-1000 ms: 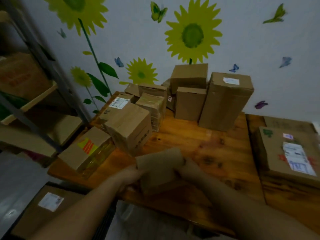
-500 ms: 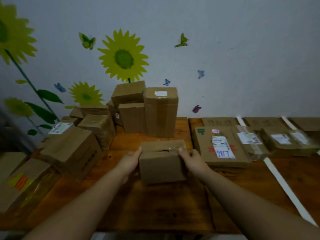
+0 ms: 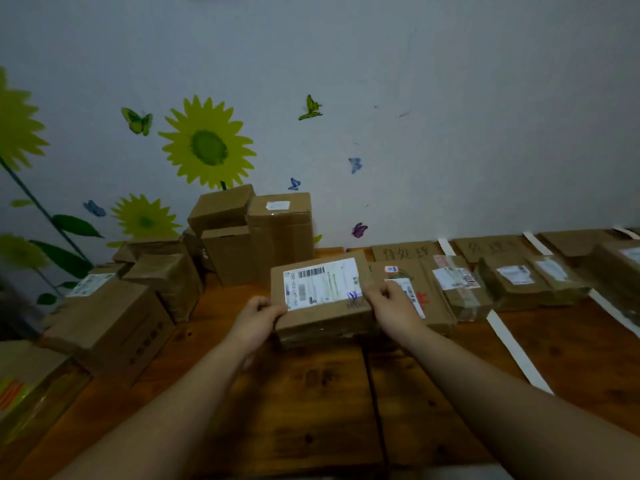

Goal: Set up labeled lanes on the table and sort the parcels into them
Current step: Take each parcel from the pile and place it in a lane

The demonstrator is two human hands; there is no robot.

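The parcel [image 3: 322,299], label up, is over the counter's [image 3: 311,410] middle, its ends clasped by the left grip [image 3: 258,315] and right grip [image 3: 393,304]. Stacked boxes [image 3: 249,233] crowd the back-left corner; flat parcels [image 3: 460,289] between tape strips [image 3: 512,348] line the back-right edge

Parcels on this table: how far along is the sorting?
Partly done. The lanes look set up: white tape strips divide the right side of the table, handwritten cardboard signs sit by the wall, and several sorted parcels lie between the strips. In hand: the left hand and right hand grip a labeled parcel, label up. Left to do: the pile of boxes on the left.
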